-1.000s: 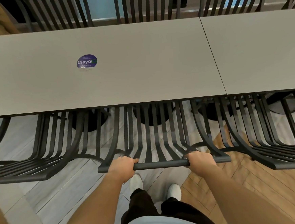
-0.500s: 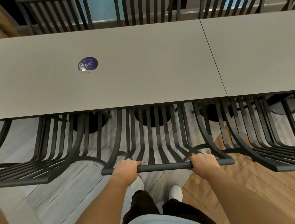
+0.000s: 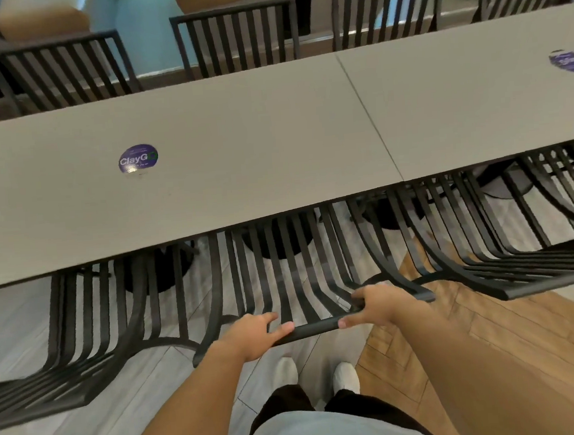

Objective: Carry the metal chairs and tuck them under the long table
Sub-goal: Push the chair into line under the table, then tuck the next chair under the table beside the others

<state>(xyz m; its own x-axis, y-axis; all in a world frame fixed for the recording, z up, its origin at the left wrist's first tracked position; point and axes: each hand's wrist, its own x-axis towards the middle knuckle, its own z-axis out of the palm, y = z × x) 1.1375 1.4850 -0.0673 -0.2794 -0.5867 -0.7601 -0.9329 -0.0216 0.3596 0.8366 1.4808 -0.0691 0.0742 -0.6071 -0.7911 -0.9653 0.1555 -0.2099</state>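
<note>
A black slatted metal chair (image 3: pixel 284 272) stands in front of me, its seat pushed under the long grey table (image 3: pixel 254 127). Only its curved backrest and top rail stick out on my side. My left hand (image 3: pixel 250 335) lies over the left part of that rail, fingers draped across it and thumb along the bar. My right hand (image 3: pixel 378 304) is wrapped around the rail's right part. Both hands hold the same chair back.
Matching chairs sit tucked on either side, the left chair (image 3: pixel 81 322) and the right chair (image 3: pixel 494 256). More chairs (image 3: pixel 235 36) line the table's far side. Purple round stickers (image 3: pixel 137 158) mark the tabletop. My white shoes (image 3: pixel 287 371) stand just behind the chair.
The view has swung and tilted, so the table now slopes up to the right. The chair sits slightly deeper under the table. My left hand's fingers have loosened on the rail.
</note>
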